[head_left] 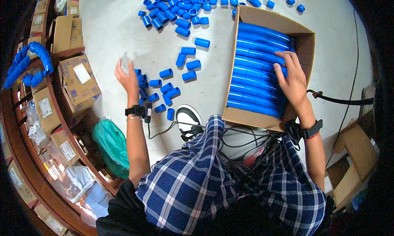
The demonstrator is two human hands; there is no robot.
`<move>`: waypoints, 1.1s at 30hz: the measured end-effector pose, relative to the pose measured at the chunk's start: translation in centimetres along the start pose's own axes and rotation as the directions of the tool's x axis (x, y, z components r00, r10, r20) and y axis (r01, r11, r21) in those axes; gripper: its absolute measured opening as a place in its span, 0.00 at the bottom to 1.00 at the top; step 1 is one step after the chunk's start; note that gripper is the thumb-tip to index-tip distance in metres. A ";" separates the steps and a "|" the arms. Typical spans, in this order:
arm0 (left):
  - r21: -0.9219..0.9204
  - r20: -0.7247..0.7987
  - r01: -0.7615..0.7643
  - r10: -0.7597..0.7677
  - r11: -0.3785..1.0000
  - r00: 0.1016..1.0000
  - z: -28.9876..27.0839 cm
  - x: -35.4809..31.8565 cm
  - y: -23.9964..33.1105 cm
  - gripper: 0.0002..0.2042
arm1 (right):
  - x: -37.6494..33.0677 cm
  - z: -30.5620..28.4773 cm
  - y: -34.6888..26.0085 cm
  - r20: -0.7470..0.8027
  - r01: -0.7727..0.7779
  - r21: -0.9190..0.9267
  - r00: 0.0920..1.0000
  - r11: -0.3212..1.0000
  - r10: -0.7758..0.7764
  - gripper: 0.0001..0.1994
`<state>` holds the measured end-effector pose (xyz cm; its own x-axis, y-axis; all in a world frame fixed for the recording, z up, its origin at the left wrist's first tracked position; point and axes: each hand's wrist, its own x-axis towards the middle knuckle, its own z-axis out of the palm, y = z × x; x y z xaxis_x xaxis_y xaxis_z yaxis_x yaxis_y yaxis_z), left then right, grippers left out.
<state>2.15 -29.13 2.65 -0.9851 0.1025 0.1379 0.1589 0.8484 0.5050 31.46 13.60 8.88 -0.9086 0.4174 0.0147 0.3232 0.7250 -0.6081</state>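
Observation:
An open cardboard box [305, 51] stands in front of me to the right, packed with long rows of blue pipe couplings [258, 67] laid end to end. Over the right part of the rows is my right hand [292, 73], its thumb and fingers apart and slightly bent, fingertips at the couplings; it grips nothing that I can see. My left hand [126, 79] is raised above the floor at the left, fingers apart and holding nothing. Beside it lies a small group of loose blue couplings [166, 88], some partly hidden behind the hand and wrist.
A large heap of blue couplings [184, 6] spreads over the far floor. Shelving with cartons [78, 78] lines the left, with a green plastic bag [108, 141] beside it and a string of blue couplings [39, 57] hanging there. Cables [246, 133] run near my feet; another carton [355, 166] sits at right.

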 end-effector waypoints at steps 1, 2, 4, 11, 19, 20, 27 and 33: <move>-0.008 0.005 0.105 -0.105 0.994 0.995 -0.7 -0.5 -1.5 0.32 | 0.0 0.0 0.0 0.001 0.001 0.010 1.000 1.000 -0.001 0.15; 0.017 0.084 0.084 -0.085 0.996 0.993 -0.8 -1.1 -2.6 0.33 | 0.0 0.1 0.0 0.002 0.001 0.019 1.000 1.000 -0.001 0.15; 0.079 0.257 0.087 -0.105 0.993 0.961 -0.6 -2.4 -3.8 0.36 | 0.1 0.2 0.0 0.004 0.007 0.034 1.000 0.999 -0.007 0.15; -0.012 0.409 -0.210 0.197 0.978 0.891 2.1 -6.5 0.8 0.35 | 0.2 0.3 0.0 0.003 0.058 -0.001 0.998 0.998 -0.058 0.15; 0.056 0.454 -0.442 0.371 0.895 0.810 3.5 -8.4 5.4 0.32 | 0.0 0.5 0.2 0.009 0.065 0.004 0.998 0.998 -0.065 0.14; 0.062 0.439 -0.462 0.391 0.885 0.809 3.7 -8.5 5.6 0.31 | -0.1 0.5 0.2 0.001 0.083 0.016 0.997 0.996 -0.083 0.14; 0.058 0.294 -0.425 0.392 0.903 0.872 4.8 -9.1 5.9 0.22 | -0.3 0.6 0.1 0.053 -0.032 0.046 0.998 0.998 0.029 0.14; 0.023 0.259 -0.314 0.297 0.949 0.919 5.2 -9.4 6.1 0.18 | -0.1 1.3 0.6 0.055 -0.003 0.001 0.998 1.000 0.002 0.13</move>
<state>12.09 -22.20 0.01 -0.8748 0.4812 0.0558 0.4583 0.7849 0.4169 31.40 13.29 7.52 -0.9210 0.3885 -0.0304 0.3252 0.7233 -0.6092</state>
